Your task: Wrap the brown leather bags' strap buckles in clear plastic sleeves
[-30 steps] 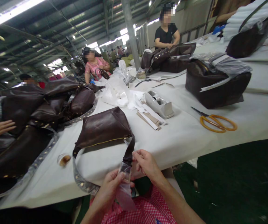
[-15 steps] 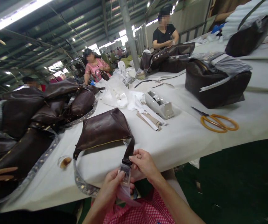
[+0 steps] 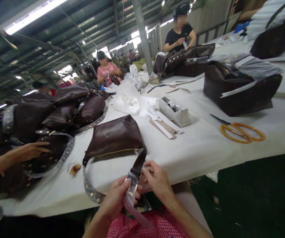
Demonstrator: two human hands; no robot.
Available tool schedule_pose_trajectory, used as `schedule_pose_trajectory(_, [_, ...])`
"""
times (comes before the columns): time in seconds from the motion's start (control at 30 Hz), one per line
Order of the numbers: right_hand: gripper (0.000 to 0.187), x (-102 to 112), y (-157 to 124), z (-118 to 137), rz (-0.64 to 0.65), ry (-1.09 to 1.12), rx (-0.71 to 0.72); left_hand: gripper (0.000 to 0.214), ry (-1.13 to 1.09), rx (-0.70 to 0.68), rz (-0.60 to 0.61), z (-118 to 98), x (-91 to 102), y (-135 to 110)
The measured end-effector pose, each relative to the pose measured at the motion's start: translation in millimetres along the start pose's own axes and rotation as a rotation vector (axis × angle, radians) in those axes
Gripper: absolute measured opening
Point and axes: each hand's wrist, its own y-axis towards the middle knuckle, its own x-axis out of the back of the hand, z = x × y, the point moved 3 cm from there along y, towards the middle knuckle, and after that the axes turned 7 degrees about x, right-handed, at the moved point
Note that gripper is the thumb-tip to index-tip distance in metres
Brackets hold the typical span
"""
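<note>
A dark brown leather bag [image 3: 115, 137] with a gold zip lies on the white table [image 3: 202, 145] in front of me. Its strap [image 3: 139, 162] hangs over the table edge to my lap. My left hand [image 3: 116, 200] pinches the strap's metal buckle [image 3: 132, 186], which is wrapped in clear plastic film. My right hand [image 3: 157, 180] is closed on the strap just right of the buckle. A studded strap in plastic [image 3: 90, 188] loops off the bag's left end.
A pile of brown bags [image 3: 55, 112] sits at left, where another person's hand [image 3: 30, 150] rests on one. A tape dispenser [image 3: 174, 112], paper strips, orange-handled scissors [image 3: 241, 132] and a wrapped bag [image 3: 239, 86] lie right. Other workers stand beyond.
The neighbour's hand at left has moved up onto the bag pile. My hands stay on the buckle, with the plastic film drawn lower over my lap.
</note>
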Motion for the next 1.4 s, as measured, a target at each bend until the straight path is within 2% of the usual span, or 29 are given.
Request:
schedule_pose_trajectory(0.13, [0.016, 7, -20, 9, 0.018, -0.093, 0.138, 0.046, -0.023, -0.007, 0.008, -3, -3.0, 1])
schedule_pose_trajectory(0.27, [0.015, 4, -30, 19, 0.027, -0.135, 0.194, 0.045, -0.003, -0.02, 0.045, -2, -8.8, 1])
schedule_pose_trajectory(0.6, [0.014, -4, -28, 19, 0.02, -0.22, 0.243, 0.048, 0.036, -0.05, 0.017, 4, -10.0, 2])
schedule_pose_trajectory(0.8, [0.012, -7, -26, 14, 0.076, -0.275, 0.366, 0.045, 0.004, -0.043, 0.027, 2, -10.7, 2])
schedule_pose_trajectory(0.9, [0.013, -3, -23, 6, 0.065, -0.253, 0.403, 0.048, -0.009, -0.034, 0.02, 0, -9.7, 1])
schedule_pose_trajectory(1.13, [0.014, 3, -23, 8, 0.081, -0.126, 0.314, 0.052, 0.023, -0.024, 0.022, 2, -8.2, 3])
schedule_pose_trajectory(1.4, [0.011, -3, -24, 11, 0.132, -0.188, 0.303, 0.052, 0.035, -0.032, 0.032, 6, -9.6, 4])
